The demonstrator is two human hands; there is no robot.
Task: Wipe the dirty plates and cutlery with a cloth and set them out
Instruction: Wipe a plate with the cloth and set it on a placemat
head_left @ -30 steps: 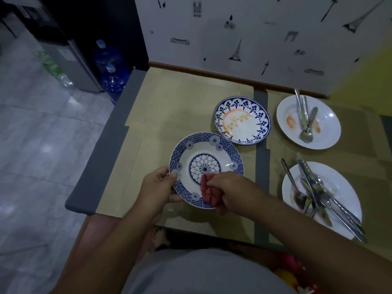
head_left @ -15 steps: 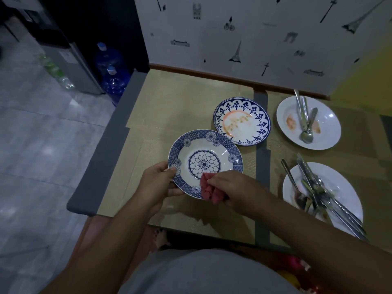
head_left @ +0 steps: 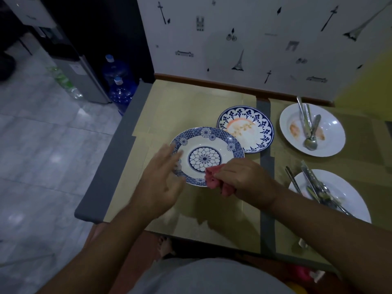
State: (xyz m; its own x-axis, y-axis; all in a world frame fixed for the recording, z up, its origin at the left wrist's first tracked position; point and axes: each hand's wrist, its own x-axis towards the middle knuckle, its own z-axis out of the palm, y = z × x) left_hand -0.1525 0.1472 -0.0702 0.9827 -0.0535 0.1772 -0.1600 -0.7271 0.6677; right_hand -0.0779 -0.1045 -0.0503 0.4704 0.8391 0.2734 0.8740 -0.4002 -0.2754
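Observation:
A blue-and-white patterned plate with a flower centre lies flat on the table, its face clean. My left hand hovers over its left rim with fingers spread, blurred by motion, holding nothing. My right hand grips a bunched red cloth at the plate's near rim. Behind it lies a second blue-patterned plate smeared with orange sauce. A white plate at the far right holds a spoon and other cutlery with sauce stains. Another white plate nearer me carries several pieces of cutlery.
The table wears tan mats and stands against a white wall with dark prints. Its grey left edge drops to a tiled floor. Blue water bottles and a dispenser stand on the floor at the far left.
My left hand has let go of the flower plate's left rim and opened above it. The plate now lies flat on the table, slightly farther from me. My right hand keeps the cloth.

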